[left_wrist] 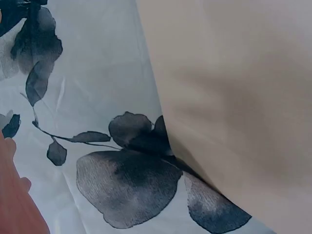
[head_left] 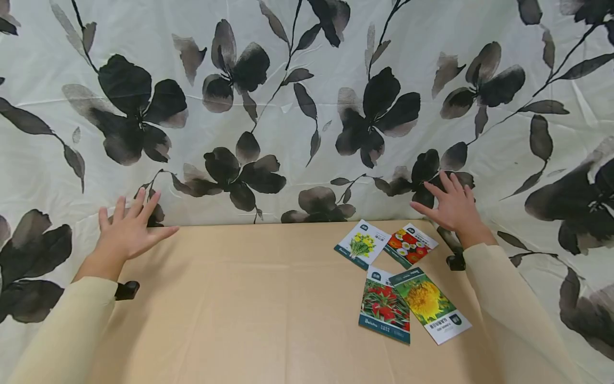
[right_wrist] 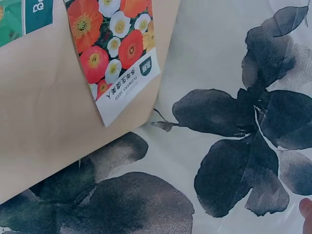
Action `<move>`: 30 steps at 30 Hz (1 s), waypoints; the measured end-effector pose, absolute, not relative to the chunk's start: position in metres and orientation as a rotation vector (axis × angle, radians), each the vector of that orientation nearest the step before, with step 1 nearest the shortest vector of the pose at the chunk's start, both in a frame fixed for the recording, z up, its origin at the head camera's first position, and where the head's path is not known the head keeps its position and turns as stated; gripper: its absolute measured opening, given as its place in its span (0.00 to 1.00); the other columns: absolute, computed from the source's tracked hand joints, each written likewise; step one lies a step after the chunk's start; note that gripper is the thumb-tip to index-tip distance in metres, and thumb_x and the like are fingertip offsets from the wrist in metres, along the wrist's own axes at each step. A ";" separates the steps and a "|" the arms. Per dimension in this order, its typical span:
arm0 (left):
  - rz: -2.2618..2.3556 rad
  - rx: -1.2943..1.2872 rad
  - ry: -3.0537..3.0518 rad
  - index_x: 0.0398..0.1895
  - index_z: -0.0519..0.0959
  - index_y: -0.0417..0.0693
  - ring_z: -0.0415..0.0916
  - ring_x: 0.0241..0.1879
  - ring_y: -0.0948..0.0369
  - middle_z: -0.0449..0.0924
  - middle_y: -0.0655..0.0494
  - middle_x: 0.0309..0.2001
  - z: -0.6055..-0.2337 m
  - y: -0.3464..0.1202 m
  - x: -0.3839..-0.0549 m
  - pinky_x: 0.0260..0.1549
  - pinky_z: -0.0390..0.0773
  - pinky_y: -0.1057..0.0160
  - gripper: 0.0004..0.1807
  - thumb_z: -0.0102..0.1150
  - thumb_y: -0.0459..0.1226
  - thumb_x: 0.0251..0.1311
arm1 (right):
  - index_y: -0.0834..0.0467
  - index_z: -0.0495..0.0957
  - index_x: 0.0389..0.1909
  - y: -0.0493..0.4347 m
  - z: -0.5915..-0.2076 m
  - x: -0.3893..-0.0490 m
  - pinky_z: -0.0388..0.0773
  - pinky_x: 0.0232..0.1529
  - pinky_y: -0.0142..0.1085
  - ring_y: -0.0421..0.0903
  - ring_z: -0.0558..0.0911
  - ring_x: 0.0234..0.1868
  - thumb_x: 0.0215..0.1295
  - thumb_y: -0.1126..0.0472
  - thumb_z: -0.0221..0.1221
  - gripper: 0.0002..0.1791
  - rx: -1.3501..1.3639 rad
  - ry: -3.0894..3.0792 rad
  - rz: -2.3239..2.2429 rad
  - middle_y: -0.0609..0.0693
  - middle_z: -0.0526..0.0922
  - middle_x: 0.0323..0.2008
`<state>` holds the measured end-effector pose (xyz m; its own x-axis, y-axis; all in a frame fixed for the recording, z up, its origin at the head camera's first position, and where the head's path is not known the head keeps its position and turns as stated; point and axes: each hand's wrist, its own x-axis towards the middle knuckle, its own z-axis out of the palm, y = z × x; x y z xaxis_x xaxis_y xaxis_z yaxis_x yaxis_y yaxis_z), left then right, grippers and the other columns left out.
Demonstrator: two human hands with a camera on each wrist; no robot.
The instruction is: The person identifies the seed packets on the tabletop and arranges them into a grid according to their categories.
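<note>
My left hand is held with its fingers spread over the left back corner of the tan surface, holding nothing. My right hand, fingers also spread, is beyond the right back corner, close to the seed packets. Four is avoided here: several flat packets lie at the right, one with yellow blossoms on white, a red-and-white poppy packet, a red-flowered packet and a yellow-flowered packet. The yellow-flowered one overlaps the red-flowered one. In the right wrist view the poppy packet shows its flowers and label.
A white cloth with dark printed flowers spreads behind and around the tan surface. Its boundary with the tan surface runs just beyond the packets. A small dark object sits at the left wrist, another at the right wrist.
</note>
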<state>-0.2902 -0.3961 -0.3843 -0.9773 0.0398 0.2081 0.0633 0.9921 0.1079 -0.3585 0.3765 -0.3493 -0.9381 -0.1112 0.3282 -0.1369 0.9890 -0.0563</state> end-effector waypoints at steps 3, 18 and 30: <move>-0.163 -0.082 -2.930 0.83 0.29 0.65 0.25 0.78 0.26 0.25 0.42 0.83 -0.380 -0.391 -0.290 0.62 0.20 0.18 0.59 0.45 0.76 0.60 | 0.55 0.62 0.78 0.375 -0.348 -0.354 0.39 0.74 0.74 0.72 0.45 0.80 0.62 0.21 0.51 0.54 0.183 -2.803 0.117 0.66 0.44 0.82; -0.090 -0.181 -2.893 0.84 0.33 0.65 0.27 0.80 0.30 0.30 0.45 0.84 -0.387 -0.351 -0.279 0.68 0.28 0.20 0.60 0.47 0.77 0.59 | 0.56 0.64 0.77 0.367 -0.359 -0.326 0.43 0.74 0.72 0.65 0.44 0.83 0.64 0.26 0.56 0.50 0.248 -2.768 0.174 0.63 0.45 0.82; -0.138 -0.350 -2.803 0.85 0.42 0.64 0.34 0.81 0.35 0.37 0.46 0.85 -0.399 -0.314 -0.268 0.72 0.30 0.25 0.58 0.54 0.73 0.58 | 0.55 0.66 0.76 0.364 -0.379 -0.313 0.54 0.72 0.71 0.66 0.54 0.80 0.63 0.34 0.63 0.46 0.370 -2.623 0.265 0.63 0.54 0.81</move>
<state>-0.2680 -0.3142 -0.3990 -0.9213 0.2241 0.3177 0.2542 0.9655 0.0561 -0.3128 0.3636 -0.3787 -0.8507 -0.2128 0.4806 -0.3046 0.9448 -0.1208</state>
